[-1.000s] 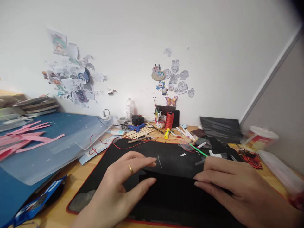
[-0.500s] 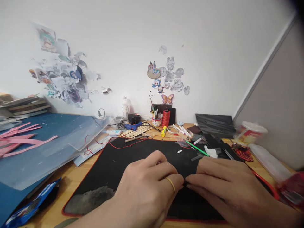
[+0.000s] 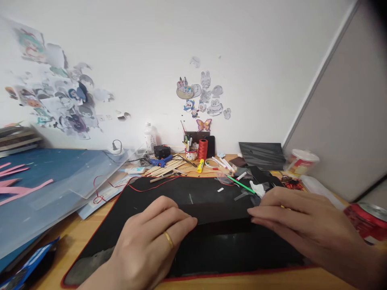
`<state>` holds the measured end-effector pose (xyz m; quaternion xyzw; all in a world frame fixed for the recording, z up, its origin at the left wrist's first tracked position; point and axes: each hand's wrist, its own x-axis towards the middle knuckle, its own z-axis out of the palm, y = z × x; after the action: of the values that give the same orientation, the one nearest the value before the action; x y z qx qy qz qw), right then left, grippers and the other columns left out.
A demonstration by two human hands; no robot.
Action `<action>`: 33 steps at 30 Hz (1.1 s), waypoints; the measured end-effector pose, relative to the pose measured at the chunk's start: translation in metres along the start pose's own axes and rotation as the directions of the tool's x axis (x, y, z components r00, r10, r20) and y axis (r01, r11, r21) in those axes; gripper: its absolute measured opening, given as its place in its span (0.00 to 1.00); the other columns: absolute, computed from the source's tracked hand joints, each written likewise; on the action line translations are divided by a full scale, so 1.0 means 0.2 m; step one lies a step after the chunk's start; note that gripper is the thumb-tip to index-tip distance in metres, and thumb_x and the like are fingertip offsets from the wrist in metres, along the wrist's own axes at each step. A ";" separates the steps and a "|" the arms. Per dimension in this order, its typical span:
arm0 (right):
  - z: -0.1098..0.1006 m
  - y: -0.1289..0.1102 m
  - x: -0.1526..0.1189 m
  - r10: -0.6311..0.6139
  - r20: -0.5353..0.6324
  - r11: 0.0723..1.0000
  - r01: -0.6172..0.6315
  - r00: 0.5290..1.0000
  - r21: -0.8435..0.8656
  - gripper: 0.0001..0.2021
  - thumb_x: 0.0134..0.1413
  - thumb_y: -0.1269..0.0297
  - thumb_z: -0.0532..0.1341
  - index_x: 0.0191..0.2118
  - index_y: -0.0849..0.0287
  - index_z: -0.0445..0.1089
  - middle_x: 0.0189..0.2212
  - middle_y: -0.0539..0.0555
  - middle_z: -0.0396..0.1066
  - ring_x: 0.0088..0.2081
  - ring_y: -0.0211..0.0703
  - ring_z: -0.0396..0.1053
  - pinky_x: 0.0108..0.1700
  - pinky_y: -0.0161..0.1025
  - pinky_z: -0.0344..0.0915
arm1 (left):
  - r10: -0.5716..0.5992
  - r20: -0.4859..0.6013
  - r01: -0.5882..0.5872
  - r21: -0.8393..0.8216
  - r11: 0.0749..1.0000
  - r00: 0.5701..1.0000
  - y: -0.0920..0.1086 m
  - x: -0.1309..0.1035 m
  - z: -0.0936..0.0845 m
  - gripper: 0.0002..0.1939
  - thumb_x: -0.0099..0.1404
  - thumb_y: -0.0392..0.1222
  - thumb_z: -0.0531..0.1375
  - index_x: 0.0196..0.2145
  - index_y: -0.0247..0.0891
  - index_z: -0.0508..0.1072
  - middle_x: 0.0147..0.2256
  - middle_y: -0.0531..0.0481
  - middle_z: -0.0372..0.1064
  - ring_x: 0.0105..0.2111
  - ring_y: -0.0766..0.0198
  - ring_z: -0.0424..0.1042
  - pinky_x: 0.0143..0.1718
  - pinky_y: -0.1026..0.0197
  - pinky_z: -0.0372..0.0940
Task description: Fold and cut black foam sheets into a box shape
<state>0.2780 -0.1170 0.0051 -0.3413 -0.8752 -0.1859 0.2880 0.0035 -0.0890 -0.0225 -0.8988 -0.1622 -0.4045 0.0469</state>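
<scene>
A dark strip [image 3: 220,213] stretches between my two hands above the black mat [image 3: 193,257] with a red edge. Its left end is pinched by my left hand [image 3: 154,237], which wears a gold ring. My right hand [image 3: 296,225] pinches the right end between thumb and fingers. The strip is nearly as black as the mat, so its lower edge is hard to make out. Beyond it on the mat lies a small white scrap [image 3: 220,189].
Behind the mat are wooden sticks [image 3: 166,168], a blue glue gun [image 3: 161,161], a red thread spool [image 3: 202,150] and a pen cup [image 3: 191,154]. A green stick [image 3: 242,184] lies at the back right. A red can [image 3: 367,221] stands at the right, and a blue packet [image 3: 33,262] lies front left.
My hands have moved apart, mostly my left hand to the left, and the dark strip now shows between them. The view has shifted to the right, bringing in more of the red can.
</scene>
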 end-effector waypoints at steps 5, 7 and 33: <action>-0.01 0.02 -0.01 0.104 0.022 0.975 -0.106 0.994 0.197 0.04 0.52 0.71 0.60 0.34 0.58 0.72 0.28 0.50 0.68 0.30 0.32 0.66 0.30 0.29 0.62 | -0.051 -0.034 0.049 -0.044 0.998 0.998 -0.03 -0.03 0.01 0.14 0.58 0.22 0.56 0.41 0.31 0.71 0.31 0.47 0.71 0.32 0.65 0.63 0.32 0.65 0.64; 0.00 0.02 -0.01 0.168 0.051 0.951 -0.176 0.984 0.255 0.04 0.51 0.69 0.61 0.34 0.58 0.71 0.29 0.51 0.68 0.31 0.33 0.67 0.32 0.30 0.63 | -0.092 -0.055 0.088 -0.071 0.994 0.994 -0.03 -0.02 0.01 0.13 0.58 0.23 0.56 0.39 0.33 0.72 0.30 0.49 0.71 0.31 0.66 0.64 0.31 0.65 0.64; 0.00 0.01 0.02 0.525 0.230 0.655 -0.561 0.820 0.506 0.04 0.48 0.63 0.63 0.28 0.56 0.74 0.25 0.49 0.70 0.28 0.35 0.67 0.30 0.32 0.62 | -0.465 0.116 0.473 -0.357 0.805 0.878 -0.05 -0.01 0.09 0.06 0.60 0.33 0.58 0.29 0.42 0.74 0.24 0.55 0.68 0.24 0.70 0.68 0.23 0.70 0.62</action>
<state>0.2763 -0.1144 0.0086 -0.4944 -0.7567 0.1801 0.3881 0.0126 -0.0761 -0.0370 -0.8274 -0.2992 -0.4166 -0.2289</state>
